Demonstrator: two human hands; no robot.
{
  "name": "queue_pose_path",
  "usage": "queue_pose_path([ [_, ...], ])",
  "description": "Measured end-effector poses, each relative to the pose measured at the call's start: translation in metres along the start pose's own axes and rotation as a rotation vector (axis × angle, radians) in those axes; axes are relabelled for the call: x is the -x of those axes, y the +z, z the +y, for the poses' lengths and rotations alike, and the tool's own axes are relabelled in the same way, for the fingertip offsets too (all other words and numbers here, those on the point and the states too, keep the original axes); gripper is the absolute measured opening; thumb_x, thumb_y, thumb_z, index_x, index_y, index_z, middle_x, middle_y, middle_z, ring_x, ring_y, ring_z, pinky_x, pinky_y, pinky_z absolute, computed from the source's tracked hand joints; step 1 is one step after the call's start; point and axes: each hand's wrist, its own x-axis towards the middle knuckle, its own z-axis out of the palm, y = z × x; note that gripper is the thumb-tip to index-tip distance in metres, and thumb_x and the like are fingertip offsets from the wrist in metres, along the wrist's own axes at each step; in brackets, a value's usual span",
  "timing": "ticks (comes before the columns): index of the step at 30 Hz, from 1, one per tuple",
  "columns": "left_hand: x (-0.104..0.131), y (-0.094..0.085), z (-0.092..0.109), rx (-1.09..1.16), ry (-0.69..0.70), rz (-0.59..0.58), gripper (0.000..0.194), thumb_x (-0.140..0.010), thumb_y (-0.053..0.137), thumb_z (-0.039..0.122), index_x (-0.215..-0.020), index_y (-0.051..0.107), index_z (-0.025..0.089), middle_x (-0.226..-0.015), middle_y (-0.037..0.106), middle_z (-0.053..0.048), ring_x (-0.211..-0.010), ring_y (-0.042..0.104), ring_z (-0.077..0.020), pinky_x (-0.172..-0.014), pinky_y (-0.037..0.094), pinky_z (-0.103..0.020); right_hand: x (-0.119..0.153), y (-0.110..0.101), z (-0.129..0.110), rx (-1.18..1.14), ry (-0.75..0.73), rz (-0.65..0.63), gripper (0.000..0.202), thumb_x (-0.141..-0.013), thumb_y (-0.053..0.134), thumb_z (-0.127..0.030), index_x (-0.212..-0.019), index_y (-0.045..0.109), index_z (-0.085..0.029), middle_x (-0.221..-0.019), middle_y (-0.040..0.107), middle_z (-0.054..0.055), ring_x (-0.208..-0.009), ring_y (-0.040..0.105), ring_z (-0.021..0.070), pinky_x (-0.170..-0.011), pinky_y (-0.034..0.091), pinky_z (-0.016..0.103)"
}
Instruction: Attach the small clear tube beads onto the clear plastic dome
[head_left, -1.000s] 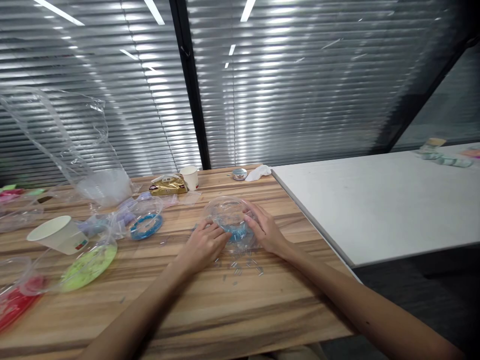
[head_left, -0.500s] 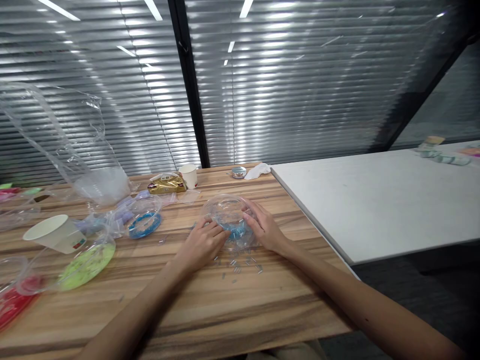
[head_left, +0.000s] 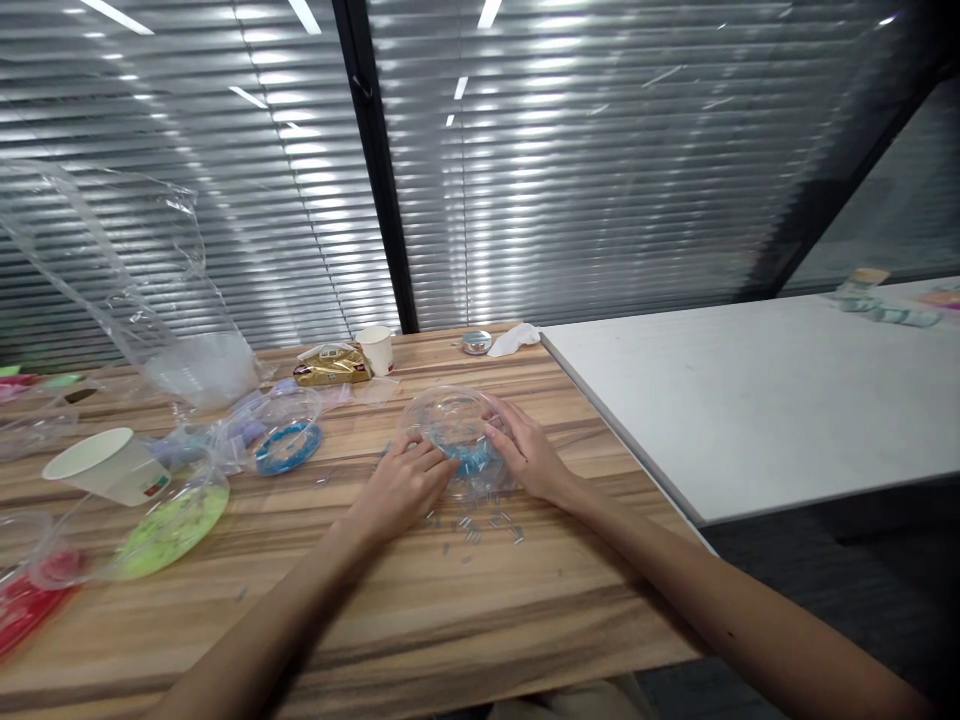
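Note:
A clear round plastic container (head_left: 427, 400) with blue stuff (head_left: 474, 460) in it sits on the wooden table between my hands. My right hand (head_left: 525, 450) curves round its right side, fingers on the far rim and thumb toward the inside. At the near left rim is my left hand (head_left: 412, 475), its fingers bent over the edge; the fingertips end by the blue stuff, and what they pinch, if anything, is hidden. Several small clear tube-like pieces (head_left: 469, 530) lie scattered on the table just in front of the container.
To the left are a container with a blue ring (head_left: 289, 450), a lime-green one (head_left: 176, 530), a red one (head_left: 30, 610) and a tilted paper cup (head_left: 109, 465). Behind stand a gold packet (head_left: 332, 366), another paper cup (head_left: 375, 350) and a large clear bag (head_left: 202, 370). A white table (head_left: 750, 400) adjoins on the right.
The whole view has shifted very slightly. Both hands keep their places at the container, with no clear movement of the fingers.

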Motion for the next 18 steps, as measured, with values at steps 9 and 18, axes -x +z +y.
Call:
queue_pose_path([
  [9,0.0000,0.0007,-0.0002,-0.012,-0.001,-0.002,0.018,-0.093,0.043,0.015,-0.096,0.061,0.017,-0.080,0.063,-0.003,-0.080,0.055,-0.0172,-0.084,0.034,-0.033,0.0000,0.0004,0.0005,-0.002,-0.011,0.007,0.042,-0.094,0.038,-0.031,-0.134,0.041,-0.020,-0.121,0.057,0.011,-0.111,0.053,0.0218,-0.094,0.043,0.040],
  [18,-0.0002,-0.0006,0.0000,0.010,-0.003,-0.007,0.019,-0.093,0.042,0.015,-0.096,0.061,0.017,-0.080,0.062,-0.003,-0.079,0.054,-0.0172,-0.085,0.033,-0.033,0.0006,0.0005,0.0004,-0.001,0.007,0.003,0.042,-0.094,0.038,-0.033,-0.134,0.041,-0.020,-0.123,0.056,0.011,-0.108,0.055,0.0215,-0.092,0.044,0.040],
])
